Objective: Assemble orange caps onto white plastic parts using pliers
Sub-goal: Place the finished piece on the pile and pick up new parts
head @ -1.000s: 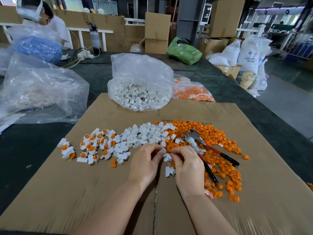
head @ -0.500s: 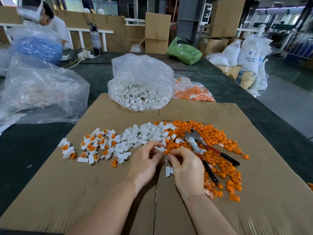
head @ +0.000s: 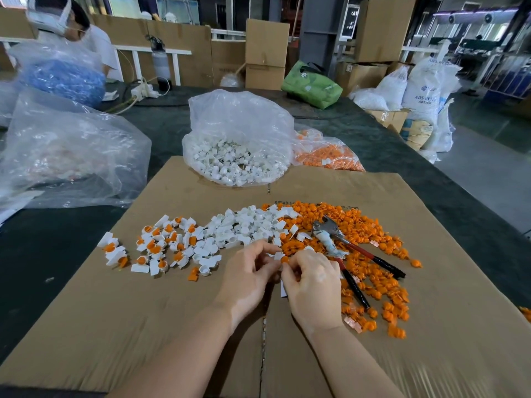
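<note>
- Left hand (head: pixel 247 278): just below frame centre, fingers curled, thumb and forefinger pinching a white plastic part (head: pixel 278 255).
- Right hand (head: pixel 314 285): touching the left at the fingertips, fingers curled, pinching an orange cap (head: pixel 284 259) held against the white part.
- Pliers (head: pixel 344 248): lying at 2 o'clock from the hands on the orange pile, metal head toward 11 o'clock, red-and-black handles splayed toward 4 o'clock; one handle passes just beside the right hand.
- Loose orange caps (head: pixel 373 234): heap from 1 to 4 o'clock of the hands.
- Loose white parts (head: pixel 253 222): heap at 12 o'clock, meeting the orange heap.
- Assembled pieces (head: pixel 155 245): white with orange centres, scattered at 10 o'clock.
- Cardboard sheet (head: pixel 143 326): under all the above.
- Clear bag of white parts (head: pixel 235 139): 12 o'clock, at the sheet's far edge.
- Bag of orange caps (head: pixel 327 153): just beside it, 1 o'clock.
- Large clear bag (head: pixel 66 150): 10 o'clock, contents unclear.
</note>
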Demonstrator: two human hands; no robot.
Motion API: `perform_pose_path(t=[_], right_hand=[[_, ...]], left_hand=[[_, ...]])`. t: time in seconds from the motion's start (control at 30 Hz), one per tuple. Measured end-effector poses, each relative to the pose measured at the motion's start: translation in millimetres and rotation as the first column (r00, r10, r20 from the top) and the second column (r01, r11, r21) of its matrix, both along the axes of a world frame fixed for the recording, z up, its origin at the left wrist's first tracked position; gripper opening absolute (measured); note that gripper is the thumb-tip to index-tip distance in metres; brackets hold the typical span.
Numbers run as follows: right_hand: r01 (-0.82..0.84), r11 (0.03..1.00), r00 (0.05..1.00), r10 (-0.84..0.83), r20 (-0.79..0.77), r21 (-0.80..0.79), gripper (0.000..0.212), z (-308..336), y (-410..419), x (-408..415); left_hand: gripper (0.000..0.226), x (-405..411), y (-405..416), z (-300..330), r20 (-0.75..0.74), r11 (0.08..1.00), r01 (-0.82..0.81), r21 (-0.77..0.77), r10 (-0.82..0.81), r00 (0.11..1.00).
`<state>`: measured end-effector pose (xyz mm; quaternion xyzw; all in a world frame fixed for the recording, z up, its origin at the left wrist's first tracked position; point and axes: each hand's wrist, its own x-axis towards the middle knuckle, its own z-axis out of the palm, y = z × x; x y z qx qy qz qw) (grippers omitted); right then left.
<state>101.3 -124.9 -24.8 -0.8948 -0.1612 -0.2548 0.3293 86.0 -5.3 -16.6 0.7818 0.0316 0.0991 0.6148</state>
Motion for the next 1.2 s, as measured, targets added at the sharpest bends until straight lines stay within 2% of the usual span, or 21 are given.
perform_pose_path(t=[0.1,0.3,0.57,0.97,1.2], right_hand=[[-0.045,0.998,0.996,0.048,-0.073,0.042,0.014,-1.6,-1.6,2.1],[-0.124,0.976,0.992,0.125,0.006,0.179,0.01,3.7,-2.6,0.9],[-0.182,0.97,0.983,0.182,0.015,0.16,0.03,4.7,-2.2,0.4],[-0.163,0.974,0.985,0.17,-0.032,0.157,0.02,5.9,-2.2,1.2],[-0.181,0.971,0.981,0.19,-0.044,0.154,0.023,6.1,-2.7,0.4]], left_hand=[[0.018,1.2,1.5,-0.4,-0.004,0.998,-0.028,-0.065,0.028,1.0],[0.02,2.9,5.0,-2.3,-0.006,0.993,-0.05,-0.107,0.05,0.999],[0.022,2.8,6.9,-3.3,0.001,0.998,-0.022,-0.061,0.022,1.0],[0.024,3.5,6.0,-5.4,0.004,0.999,-0.044,-0.031,0.044,0.999],[0.015,5.0,4.9,-4.5,0.011,0.997,-0.078,-0.027,0.078,0.997]])
